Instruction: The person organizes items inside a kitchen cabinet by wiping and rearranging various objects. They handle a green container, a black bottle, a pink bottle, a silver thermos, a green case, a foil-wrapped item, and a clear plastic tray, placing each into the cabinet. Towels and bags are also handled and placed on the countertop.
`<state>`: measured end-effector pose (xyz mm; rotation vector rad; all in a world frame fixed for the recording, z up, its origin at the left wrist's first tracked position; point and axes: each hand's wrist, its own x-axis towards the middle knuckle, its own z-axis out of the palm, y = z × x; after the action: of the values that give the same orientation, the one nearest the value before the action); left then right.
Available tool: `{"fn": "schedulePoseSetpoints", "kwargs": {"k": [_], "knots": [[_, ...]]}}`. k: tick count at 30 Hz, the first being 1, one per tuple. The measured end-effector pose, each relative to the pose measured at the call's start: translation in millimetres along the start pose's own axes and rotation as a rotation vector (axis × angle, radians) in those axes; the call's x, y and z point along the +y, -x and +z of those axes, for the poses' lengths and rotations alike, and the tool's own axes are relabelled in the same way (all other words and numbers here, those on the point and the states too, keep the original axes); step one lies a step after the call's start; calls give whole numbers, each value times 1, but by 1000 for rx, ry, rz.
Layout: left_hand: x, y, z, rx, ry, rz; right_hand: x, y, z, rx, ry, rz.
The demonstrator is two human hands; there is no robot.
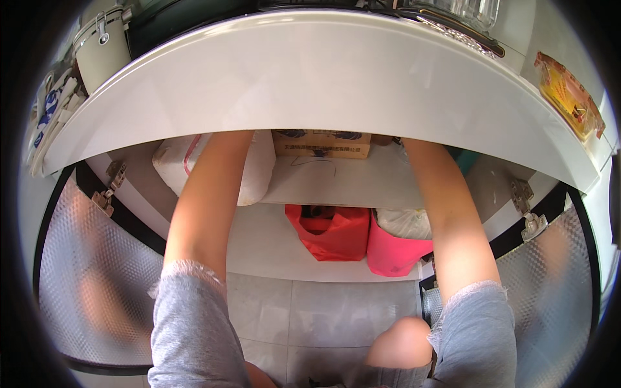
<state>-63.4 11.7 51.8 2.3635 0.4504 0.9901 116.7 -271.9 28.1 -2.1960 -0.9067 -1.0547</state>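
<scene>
Both my forearms reach into a low cabinet, and both hands are hidden beneath the white countertop (301,72). The left forearm passes over a white sack with a red stripe (259,169) on the upper shelf. Between the arms, a cardboard box bearing writing (322,144) stands at the back of the shelf (349,184). The right forearm extends beside a teal item (465,159), only partly visible. On the lower level sit a red bag (344,237) and a pink bag (393,252) with white plastic inside. What either hand touches cannot be seen.
Open cabinet doors with textured panels flank me, left (102,286) and right (548,286), with metal hinges. Above, the countertop carries a lidded canister (102,53), folded cloth-like items (53,114), a glass container (473,14) and a yellow-orange packet (570,97). My knee (402,342) is near the tiled floor.
</scene>
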Motion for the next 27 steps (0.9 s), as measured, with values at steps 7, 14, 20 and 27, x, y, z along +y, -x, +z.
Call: {"fn": "schedulePoseSetpoints", "kwargs": {"k": [7,14,20,27], "knots": [[-59,-23,19,-76,-332,-111,-8,7,10,59,28,10],[-56,-23,42,-80,-378,-105,-10,5,12,85,22,34],[-71,-17,28,-74,-415,-123,-15,1,17,89,2,36],[-86,-23,7,-66,-420,-152,-11,0,16,95,13,35]]}}
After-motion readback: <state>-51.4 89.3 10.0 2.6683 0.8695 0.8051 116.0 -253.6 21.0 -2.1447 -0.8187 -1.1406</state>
